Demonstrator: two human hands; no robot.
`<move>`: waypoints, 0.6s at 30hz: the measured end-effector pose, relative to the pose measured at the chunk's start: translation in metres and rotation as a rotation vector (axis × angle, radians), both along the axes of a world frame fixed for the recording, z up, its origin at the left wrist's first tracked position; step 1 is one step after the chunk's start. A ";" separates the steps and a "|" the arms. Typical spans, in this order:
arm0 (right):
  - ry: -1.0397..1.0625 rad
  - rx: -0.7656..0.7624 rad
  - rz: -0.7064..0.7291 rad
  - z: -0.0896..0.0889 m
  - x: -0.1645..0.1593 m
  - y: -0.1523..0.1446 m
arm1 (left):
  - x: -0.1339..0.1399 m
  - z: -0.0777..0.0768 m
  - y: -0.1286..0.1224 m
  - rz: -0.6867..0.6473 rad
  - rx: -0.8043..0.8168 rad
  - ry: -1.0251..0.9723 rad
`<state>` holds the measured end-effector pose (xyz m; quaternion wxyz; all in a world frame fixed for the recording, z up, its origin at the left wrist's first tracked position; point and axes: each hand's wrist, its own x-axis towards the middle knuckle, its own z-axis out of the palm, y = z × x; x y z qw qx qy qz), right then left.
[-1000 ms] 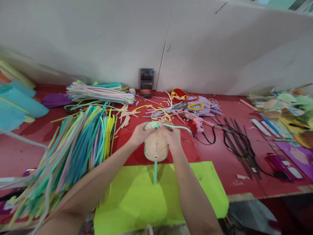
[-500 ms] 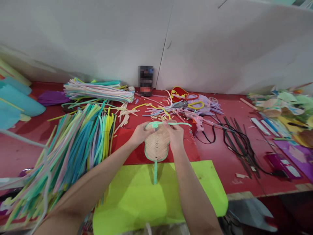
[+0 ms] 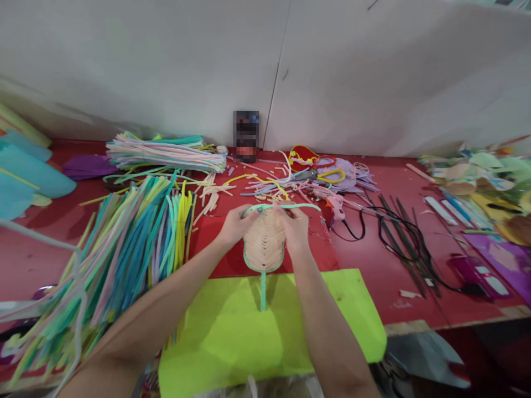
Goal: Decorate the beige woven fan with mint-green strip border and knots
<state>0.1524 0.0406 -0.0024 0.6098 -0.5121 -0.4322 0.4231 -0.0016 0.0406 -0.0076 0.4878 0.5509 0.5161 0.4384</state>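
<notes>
A beige hand fan (image 3: 264, 243) with ribbed, leaf-like veins stands between my hands, its mint-green handle (image 3: 263, 292) pointing toward me. A mint-green fuzzy strip edges it; the strip's loose end (image 3: 309, 206) runs out to the right past the top edge. My left hand (image 3: 237, 225) is closed on the fan's upper left edge, thumb on the front near the top. On the upper right, my right hand (image 3: 296, 225) pinches the strip against the fan's top edge. The fingers behind the fan are hidden.
Bundles of coloured fuzzy stems (image 3: 133, 243) lie at the left, with more (image 3: 166, 155) behind. Scissors (image 3: 329, 176), cut scraps and a pink glue gun (image 3: 338, 209) are beyond my right hand. A black cable (image 3: 410, 237) crosses the red table (image 3: 373, 287). A lime-green sheet (image 3: 249, 337) lies in front.
My left thumb has shifted up onto the fan's top edge, and the round mint-green piece seen there before is now covered. The fan and my right hand have hardly moved.
</notes>
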 end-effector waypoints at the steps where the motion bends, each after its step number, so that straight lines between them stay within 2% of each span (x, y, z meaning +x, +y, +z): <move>1: 0.016 -0.014 0.002 0.001 0.001 0.000 | 0.000 0.000 0.000 0.010 -0.004 -0.001; 10: 0.055 0.102 -0.096 0.007 0.013 0.004 | -0.009 0.002 0.005 0.087 0.020 -0.019; 14: 0.076 0.171 -0.196 0.006 0.027 0.008 | -0.014 0.007 0.006 0.110 0.036 0.017; 16: 0.024 0.221 -0.278 0.007 0.032 0.009 | -0.015 0.008 0.006 0.117 0.045 0.038; 18: -0.127 0.270 -0.352 0.011 0.035 0.006 | -0.015 0.009 0.006 0.112 0.048 0.048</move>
